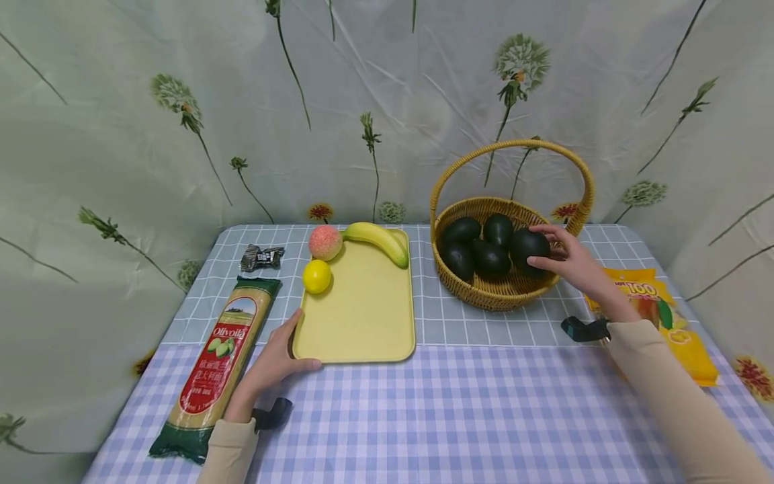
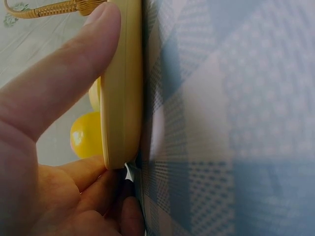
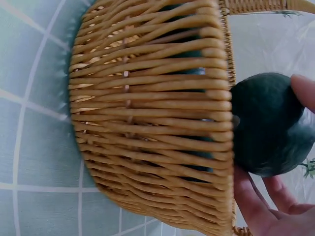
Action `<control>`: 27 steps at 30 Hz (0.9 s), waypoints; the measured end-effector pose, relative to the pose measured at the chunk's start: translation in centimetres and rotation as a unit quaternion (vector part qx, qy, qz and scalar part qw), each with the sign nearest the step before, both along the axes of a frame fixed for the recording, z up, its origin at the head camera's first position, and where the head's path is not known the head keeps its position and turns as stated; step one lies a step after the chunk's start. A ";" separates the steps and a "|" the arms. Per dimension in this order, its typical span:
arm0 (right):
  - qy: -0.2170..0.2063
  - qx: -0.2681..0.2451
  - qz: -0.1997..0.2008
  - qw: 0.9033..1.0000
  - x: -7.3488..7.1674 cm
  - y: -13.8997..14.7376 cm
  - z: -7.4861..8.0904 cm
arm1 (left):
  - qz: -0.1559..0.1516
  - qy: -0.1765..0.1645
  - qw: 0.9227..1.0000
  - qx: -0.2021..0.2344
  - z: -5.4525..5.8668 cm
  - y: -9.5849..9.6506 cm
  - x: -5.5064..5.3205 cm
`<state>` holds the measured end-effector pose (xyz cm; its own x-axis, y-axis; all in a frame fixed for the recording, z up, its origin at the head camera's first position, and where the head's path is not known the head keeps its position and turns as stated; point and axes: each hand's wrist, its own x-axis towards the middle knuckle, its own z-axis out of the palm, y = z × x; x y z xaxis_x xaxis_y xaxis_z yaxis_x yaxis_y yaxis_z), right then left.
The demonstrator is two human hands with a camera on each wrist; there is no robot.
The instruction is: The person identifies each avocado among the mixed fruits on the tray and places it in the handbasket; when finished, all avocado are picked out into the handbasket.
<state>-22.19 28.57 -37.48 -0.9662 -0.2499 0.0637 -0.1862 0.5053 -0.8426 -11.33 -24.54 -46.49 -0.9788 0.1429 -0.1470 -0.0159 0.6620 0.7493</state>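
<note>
My right hand (image 1: pixel 571 262) grips a dark green avocado (image 1: pixel 529 252) at the right side of a wicker basket (image 1: pixel 478 296). In the right wrist view this avocado (image 3: pixel 268 123) shows just above the basket rim, with thumb and fingers on opposite sides. Several more avocados (image 1: pixel 491 258) lie inside the basket. My left hand (image 1: pixel 278 356) holds the near left corner of a yellow tray (image 1: pixel 363 316), thumb along the front edge and fingers at the left side. On the tray's left edge sit a lemon (image 1: pixel 317 276) and a peach (image 1: pixel 325 242); a banana (image 1: pixel 377 242) lies across its back.
A long pack of spaghetti (image 1: pixel 218 363) lies left of the tray, partly beside my left forearm. Behind it is a small black-and-silver wrapped packet (image 1: pixel 262 257). A yellow candy bag (image 1: pixel 683 329) lies partly under my right forearm. The basket's tall handle (image 1: pixel 510 143) arches upward.
</note>
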 end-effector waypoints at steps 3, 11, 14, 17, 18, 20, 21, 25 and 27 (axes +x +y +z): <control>0.023 0.030 0.001 0.999 0.0 -0.2 -0.2 | 0.002 -0.005 1.000 -0.002 0.1 0.1 0.0; -0.005 0.118 -0.008 0.993 0.3 -1.0 -0.4 | 0.004 -0.004 1.000 -0.002 0.0 0.1 0.0; 0.011 0.144 -0.022 0.989 0.3 -1.1 -0.5 | 0.001 0.001 1.000 -0.002 0.0 0.1 0.0; 0.027 0.161 -0.022 0.986 0.1 -1.2 -0.8 | 0.001 0.002 1.000 -0.001 0.0 0.2 -0.1; 0.027 0.165 -0.020 0.986 0.1 -1.2 -0.8 | 0.001 0.001 1.000 -0.001 -0.1 0.1 -0.1; 0.023 0.175 -0.016 0.984 0.0 -1.3 -1.0 | 0.001 -0.002 1.000 0.001 -0.1 0.1 0.0; 0.022 0.182 -0.014 0.983 0.0 -1.3 -1.0 | 0.002 -0.003 1.000 0.001 -0.1 0.1 0.0; 0.021 0.195 -0.009 0.981 -0.2 -1.6 -1.0 | 0.002 -0.003 1.000 -0.002 0.0 0.1 -0.1; 0.023 0.200 -0.007 0.980 -0.3 -1.7 -0.9 | 0.002 -0.001 1.000 -0.005 0.0 0.1 -0.1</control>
<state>-22.47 26.83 -38.42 -0.9682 -0.2500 0.0075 -0.2100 0.7961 -0.5676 -11.46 -24.45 -46.49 -0.9790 0.1378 -0.1500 -0.0197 0.6690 0.7430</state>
